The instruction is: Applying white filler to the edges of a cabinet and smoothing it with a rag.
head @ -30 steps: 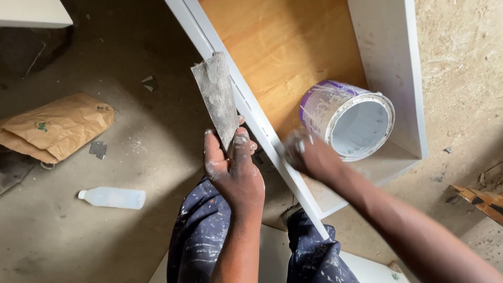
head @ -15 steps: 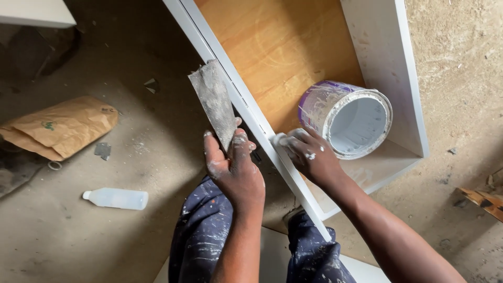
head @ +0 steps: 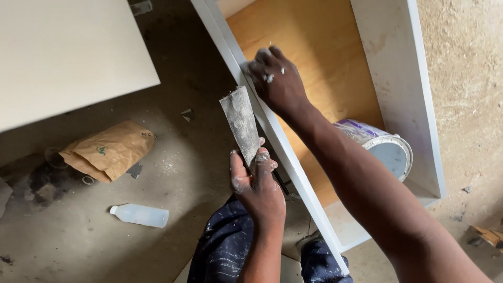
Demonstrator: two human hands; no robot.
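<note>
My left hand point(head: 257, 181) grips the handle of a putty knife point(head: 241, 123), its grey, filler-crusted blade pointing up and away from me. My right hand point(head: 276, 78) reaches forward, its white-smeared fingers pressed on the white front edge of a cabinet frame point(head: 246, 89) that lies on the floor. The frame has white sides and an orange-brown wooden back panel point(head: 309, 57). An open tub of white filler point(head: 385, 149) lies tilted inside the frame, to the right of my right forearm.
A crumpled brown paper bag point(head: 107, 152) and a clear plastic bottle point(head: 140, 215) lie on the dusty concrete floor at left. A large pale board point(head: 68, 57) fills the upper left. My paint-spattered dark trousers point(head: 222, 251) are below. Wood scraps point(head: 487, 236) sit at lower right.
My right hand left the frame edge near the tub and moved forward along it to a point farther up. The view shifted so the board came into sight. The putty knife stays held.
</note>
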